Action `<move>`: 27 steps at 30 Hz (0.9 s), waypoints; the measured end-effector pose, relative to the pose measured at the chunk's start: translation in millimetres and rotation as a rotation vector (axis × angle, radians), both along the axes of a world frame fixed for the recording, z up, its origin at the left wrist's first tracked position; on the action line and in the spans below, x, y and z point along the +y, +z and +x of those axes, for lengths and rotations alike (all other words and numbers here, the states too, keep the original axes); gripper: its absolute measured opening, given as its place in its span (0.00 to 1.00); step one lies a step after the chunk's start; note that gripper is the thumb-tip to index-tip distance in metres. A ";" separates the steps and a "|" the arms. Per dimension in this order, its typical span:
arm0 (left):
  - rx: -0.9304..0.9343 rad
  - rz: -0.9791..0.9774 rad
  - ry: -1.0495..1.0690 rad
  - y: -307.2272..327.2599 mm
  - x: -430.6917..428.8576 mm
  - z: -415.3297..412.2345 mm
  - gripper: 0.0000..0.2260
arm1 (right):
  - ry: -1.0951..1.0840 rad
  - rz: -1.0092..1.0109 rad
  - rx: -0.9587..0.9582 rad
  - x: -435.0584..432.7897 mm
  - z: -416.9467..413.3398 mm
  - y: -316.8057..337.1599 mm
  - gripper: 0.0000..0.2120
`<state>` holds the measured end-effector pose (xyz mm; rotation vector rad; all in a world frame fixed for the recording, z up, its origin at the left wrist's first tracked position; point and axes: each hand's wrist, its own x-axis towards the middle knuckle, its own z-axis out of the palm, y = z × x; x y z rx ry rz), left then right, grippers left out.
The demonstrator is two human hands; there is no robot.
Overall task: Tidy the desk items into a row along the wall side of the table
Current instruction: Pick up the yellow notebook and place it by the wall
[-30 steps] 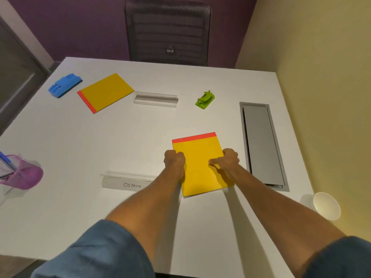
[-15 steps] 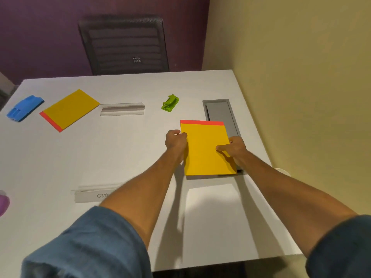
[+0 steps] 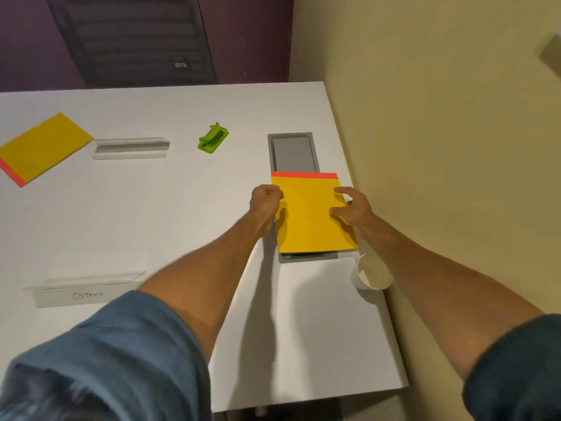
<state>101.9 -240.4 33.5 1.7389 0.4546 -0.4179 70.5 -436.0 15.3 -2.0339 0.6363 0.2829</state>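
White table [image 3: 151, 223]: yellow pad [image 3: 42, 147] upper left, clear stand [image 3: 130, 148] and green punch [image 3: 212, 138] to its right, second pad [image 3: 309, 217] over the grey hatch [image 3: 293, 150] centre right, paper cup [image 3: 370, 273], labelled stand [image 3: 88, 291] lower left.

Yellow pad [image 3: 309, 214] (red top edge) over grey hatch [image 3: 293, 150], prob. flat.
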 end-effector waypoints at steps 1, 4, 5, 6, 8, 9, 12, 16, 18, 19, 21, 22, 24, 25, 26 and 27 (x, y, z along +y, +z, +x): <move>0.009 0.006 -0.010 -4.5 -3.6 -0.3 0.16 | 0.002 -0.010 0.007 -3.4 -0.1 -4.7 0.26; 0.038 0.017 -0.034 -17.8 -13.3 -1.4 0.16 | 0.012 -0.053 0.046 -10.7 -0.5 -15.9 0.25; 0.045 0.021 -0.043 -22.0 -15.5 -2.0 0.15 | 0.021 -0.058 0.055 -12.0 -0.6 -18.6 0.25; 0.051 0.027 -0.056 -25.8 -18.6 -2.5 0.15 | 0.035 -0.060 0.064 -13.8 -0.6 -20.8 0.26; 0.054 0.046 -0.089 -32.4 -24.3 -3.6 0.15 | 0.067 -0.072 0.084 -16.8 -0.9 -23.0 0.26; 0.056 0.055 -0.102 -35.3 -26.6 -4.0 0.16 | 0.079 -0.085 0.095 -17.9 -1.4 -23.2 0.27; 0.057 0.075 -0.128 -42.1 -30.2 -6.1 0.16 | 0.120 -0.167 0.129 -18.0 -2.7 -23.3 0.31; 0.050 0.086 -0.147 -47.4 -33.0 -7.8 0.16 | 0.231 -0.373 0.199 -10.6 -6.1 -20.7 0.34; 0.048 0.092 -0.160 -49.0 -35.1 -9.7 0.16 | 0.286 -0.420 0.226 -7.0 -9.6 -21.5 0.35; 0.048 0.096 -0.166 -49.2 -36.1 -10.5 0.16 | 0.308 -0.438 0.231 -5.8 -10.9 -22.3 0.36; 0.044 0.108 -0.179 -49.1 -37.9 -11.5 0.15 | 0.324 -0.465 0.226 -5.0 -12.8 -24.4 0.35; 0.039 0.113 -0.187 -49.0 -38.8 -11.4 0.15 | 0.318 -0.473 0.221 -4.9 -13.1 -25.6 0.34; 0.029 0.119 -0.206 -48.9 -42.0 -10.8 0.15 | 0.306 -0.495 0.217 -5.9 -14.0 -28.2 0.32; 0.023 0.120 -0.215 -49.0 -43.6 -10.3 0.15 | 0.303 -0.508 0.217 -6.7 -14.3 -29.4 0.30; 0.019 0.121 -0.221 -49.3 -45.5 -10.0 0.15 | 0.301 -0.520 0.216 -7.9 -14.5 -30.5 0.29; 0.018 0.122 -0.226 -49.7 -47.3 -9.8 0.15 | 0.298 -0.527 0.216 -9.3 -14.5 -31.3 0.28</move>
